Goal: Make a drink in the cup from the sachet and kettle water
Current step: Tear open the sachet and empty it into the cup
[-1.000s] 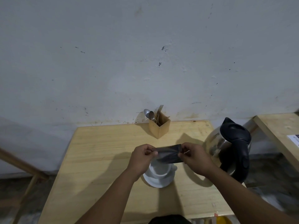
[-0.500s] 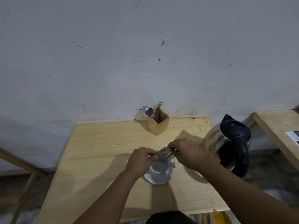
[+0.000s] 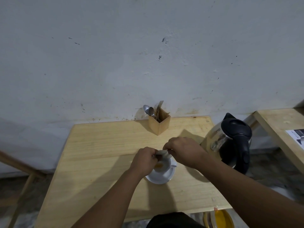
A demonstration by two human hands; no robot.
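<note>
A white cup (image 3: 164, 165) stands on a white saucer (image 3: 162, 177) near the middle of the wooden table (image 3: 102, 150). Yellowish powder lies in the cup's bottom. My left hand (image 3: 144, 159) and my right hand (image 3: 185, 150) both pinch a small crumpled sachet (image 3: 162, 153) directly over the cup. Most of the sachet is hidden between my fingers. A steel kettle (image 3: 230, 142) with a black lid and handle stands to the right of the cup, close to my right forearm.
A wooden cutlery box (image 3: 159, 122) holding spoons and forks stands at the table's back edge against the wall. Another wooden table (image 3: 279, 125) with a printed sheet is at the right. A yellow object (image 3: 222, 219) lies below the near edge.
The sachet was held flat and stretched between both hands; now it is crumpled and tipped over the cup. My hands came closer together and lower, and powder shows in the cup.
</note>
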